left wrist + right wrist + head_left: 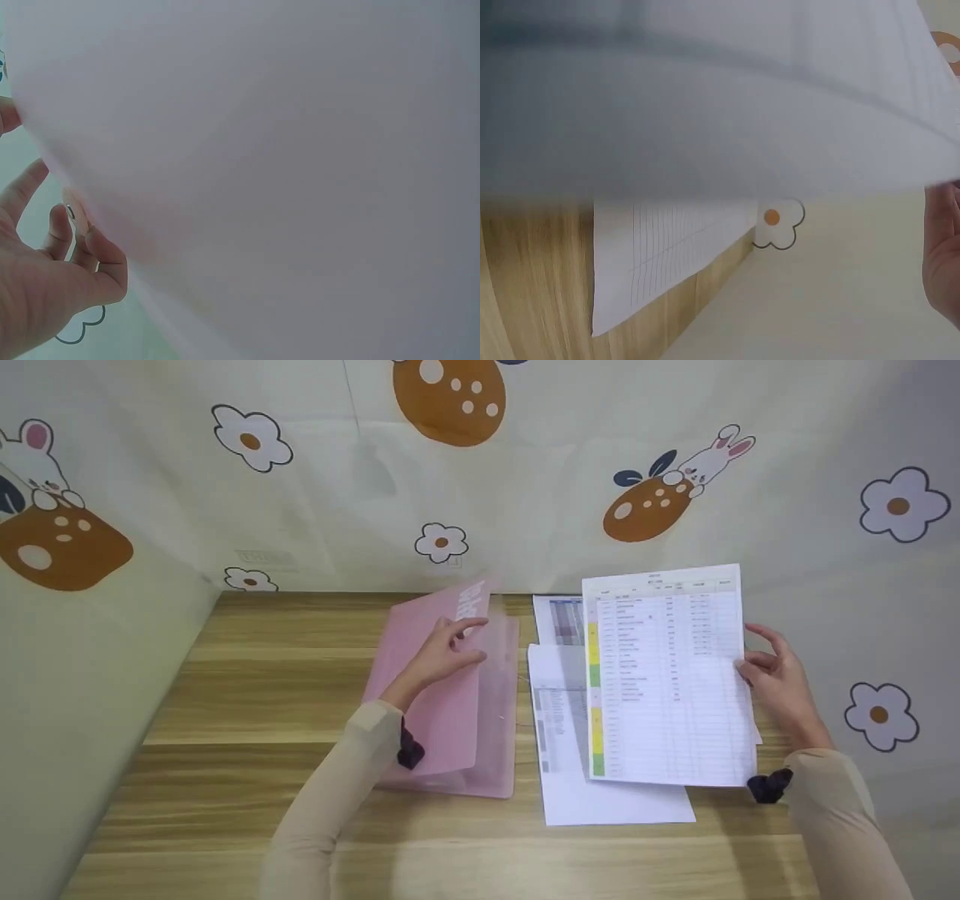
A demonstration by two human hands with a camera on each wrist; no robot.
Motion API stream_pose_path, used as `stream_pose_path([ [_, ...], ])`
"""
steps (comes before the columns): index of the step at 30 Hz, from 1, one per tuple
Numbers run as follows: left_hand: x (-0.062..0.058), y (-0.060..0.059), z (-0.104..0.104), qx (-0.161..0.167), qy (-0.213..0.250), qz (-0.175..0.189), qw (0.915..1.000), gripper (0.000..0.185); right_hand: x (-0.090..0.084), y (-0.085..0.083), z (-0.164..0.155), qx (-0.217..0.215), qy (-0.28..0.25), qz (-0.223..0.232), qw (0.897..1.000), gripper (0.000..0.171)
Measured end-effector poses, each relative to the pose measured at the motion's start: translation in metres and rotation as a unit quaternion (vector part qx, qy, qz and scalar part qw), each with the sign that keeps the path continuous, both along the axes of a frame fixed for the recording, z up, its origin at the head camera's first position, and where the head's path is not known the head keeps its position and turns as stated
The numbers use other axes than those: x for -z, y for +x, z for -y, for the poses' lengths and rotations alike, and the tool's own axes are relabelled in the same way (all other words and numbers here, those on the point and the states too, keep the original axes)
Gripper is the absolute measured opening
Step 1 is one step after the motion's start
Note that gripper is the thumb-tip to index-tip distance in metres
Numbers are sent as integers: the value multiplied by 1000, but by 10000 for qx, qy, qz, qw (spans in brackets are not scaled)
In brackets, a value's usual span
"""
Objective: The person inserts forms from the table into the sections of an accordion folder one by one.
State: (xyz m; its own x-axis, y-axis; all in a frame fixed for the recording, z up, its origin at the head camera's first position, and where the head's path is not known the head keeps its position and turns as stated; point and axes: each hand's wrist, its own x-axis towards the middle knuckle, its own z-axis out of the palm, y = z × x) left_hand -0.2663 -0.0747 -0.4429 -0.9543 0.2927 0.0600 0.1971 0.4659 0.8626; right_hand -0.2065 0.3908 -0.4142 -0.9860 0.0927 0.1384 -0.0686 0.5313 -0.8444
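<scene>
A pink folder [427, 675] lies left of centre in the head view, its cover tilted up over a translucent back part. At the cover's right edge is my left hand [442, 660], its thumb and fingers curled around that edge. The left wrist view is mostly filled by the pale cover [270, 165], with the left hand [67, 277] bent at its border. My right hand [784, 690] pinches a printed table sheet [667, 675] by its right edge, raised above other papers. Only part of the right hand [943, 255] shows in the right wrist view.
More printed sheets [615, 806] lie overlapping on the wooden table [247, 697], beneath the raised one. A patterned curtain [330, 495] with rabbits and flowers stands along the table's back and sides.
</scene>
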Motion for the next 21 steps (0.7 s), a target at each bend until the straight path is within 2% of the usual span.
stream_pose_path([
  [5, 0, 0, 0, -24, -33, 28, 10000, 50, 0, -2, 6, 124, -556, -122, 9983, 48],
  [12, -1, 0, -1, -29, -19, 124, 9999, 50, 5, -3, 19, 262, -1547, -388, 9869, 30],
  [19, -1, 0, -1, -3, 64, 95, 9999, 50, 9, -5, 34, 328, -1276, -178, 9911, 29],
  [21, -1, 0, -1, 27, 107, 42, 9999, 51, 7, -3, 40, 337, -1452, -111, 9888, 27],
])
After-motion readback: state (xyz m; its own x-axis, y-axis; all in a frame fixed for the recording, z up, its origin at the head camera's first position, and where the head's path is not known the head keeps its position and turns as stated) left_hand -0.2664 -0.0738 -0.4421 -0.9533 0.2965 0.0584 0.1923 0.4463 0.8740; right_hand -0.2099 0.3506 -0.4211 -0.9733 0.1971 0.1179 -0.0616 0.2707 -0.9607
